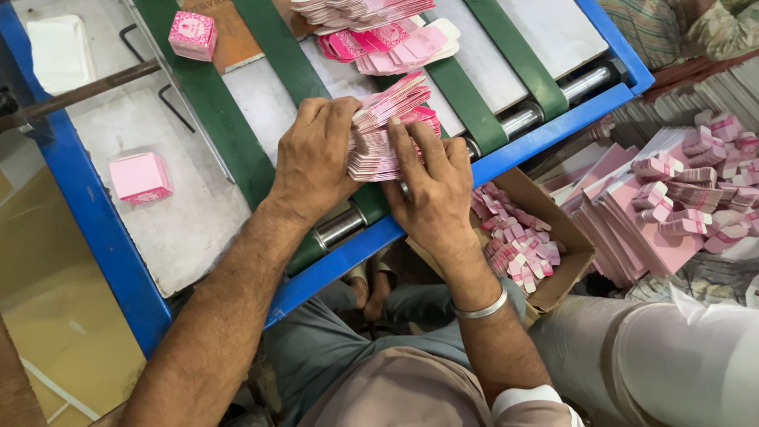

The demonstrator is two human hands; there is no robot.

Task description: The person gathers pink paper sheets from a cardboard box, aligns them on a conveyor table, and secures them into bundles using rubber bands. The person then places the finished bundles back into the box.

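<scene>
Pink carton stack [385,134], left hand [316,154] and right hand [431,186] clasping (conveyor end)

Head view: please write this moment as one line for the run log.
left hand: grips pink card stack | right hand: presses stack from the other side | place: green belts | nearby: cardboard box

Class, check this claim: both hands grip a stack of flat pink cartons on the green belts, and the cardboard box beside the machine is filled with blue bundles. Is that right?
Not quite. The left hand and right hand do grip the pink stack over the green belts, but the cardboard box holds pink bundles, not blue, as the head view shows.
</scene>
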